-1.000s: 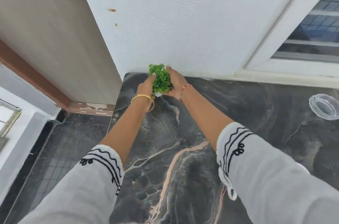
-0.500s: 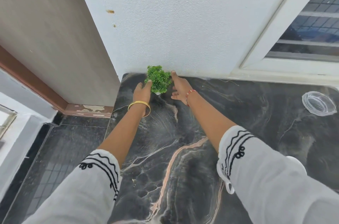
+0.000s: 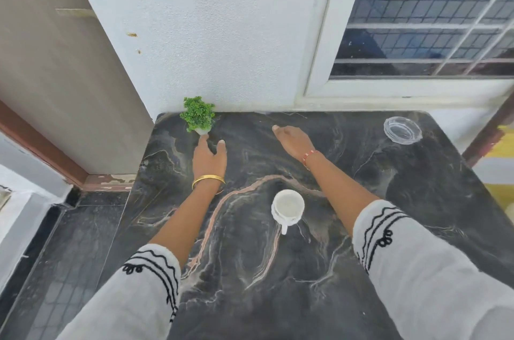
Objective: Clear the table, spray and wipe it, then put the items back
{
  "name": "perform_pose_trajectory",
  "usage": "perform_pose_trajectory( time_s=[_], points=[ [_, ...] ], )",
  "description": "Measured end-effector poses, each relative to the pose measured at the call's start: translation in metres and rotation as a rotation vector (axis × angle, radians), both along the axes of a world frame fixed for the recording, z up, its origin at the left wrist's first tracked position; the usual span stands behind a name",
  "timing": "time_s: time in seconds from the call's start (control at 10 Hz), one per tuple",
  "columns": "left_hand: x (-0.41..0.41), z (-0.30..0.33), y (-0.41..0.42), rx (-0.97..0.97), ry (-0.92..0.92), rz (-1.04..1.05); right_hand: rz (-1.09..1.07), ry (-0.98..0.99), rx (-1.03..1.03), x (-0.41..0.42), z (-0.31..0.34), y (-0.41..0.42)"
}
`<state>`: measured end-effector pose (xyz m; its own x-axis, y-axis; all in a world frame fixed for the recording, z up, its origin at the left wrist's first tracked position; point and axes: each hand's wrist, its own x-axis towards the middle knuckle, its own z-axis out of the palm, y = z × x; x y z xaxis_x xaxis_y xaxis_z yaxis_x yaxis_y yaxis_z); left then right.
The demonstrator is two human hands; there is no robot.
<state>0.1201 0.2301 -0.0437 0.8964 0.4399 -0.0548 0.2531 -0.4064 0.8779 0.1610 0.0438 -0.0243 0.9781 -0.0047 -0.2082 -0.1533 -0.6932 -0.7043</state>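
Late stage, seemingly putting items back: small plant [image 3: 198,116] at worktop [image 3: 361,270] back-left corner, mug [image 3: 288,208] and glass dish [image 3: 402,129] right of plant. Left hand [image 3: 209,157] fingers spread, fingertip touching plant pot; right hand [image 3: 294,139] flat, holding nothing.

plant, cup and glass dish on the dark marble table [image 3: 417,228]
small green potted plant [image 3: 198,114] upright at far left corner; white cup [image 3: 288,207] upright near centre; clear glass dish [image 3: 402,129] far right.
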Motion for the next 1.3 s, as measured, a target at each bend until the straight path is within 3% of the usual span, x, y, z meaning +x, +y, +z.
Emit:
perform_pose_trajectory(
  time_s=[0.3,0.5,1.0,1.3],
  points=[
    [-0.099,-0.012,-0.105,0.033,0.083,-0.213,-0.046,0.013,-0.068,-0.106,-0.011,-0.115],
    [-0.126,-0.029,-0.128,0.190,0.187,-0.325,-0.076,0.054,-0.198,-0.155,-0.039,-0.160],
    [-0.121,-0.040,-0.136,0.237,0.206,-0.287,-0.233,0.011,-0.075,-0.154,-0.055,-0.143],
    [-0.154,-0.040,-0.130,0.244,0.139,-0.238,-0.193,-0.013,-0.311,-0.193,-0.053,-0.148]
  ],
)
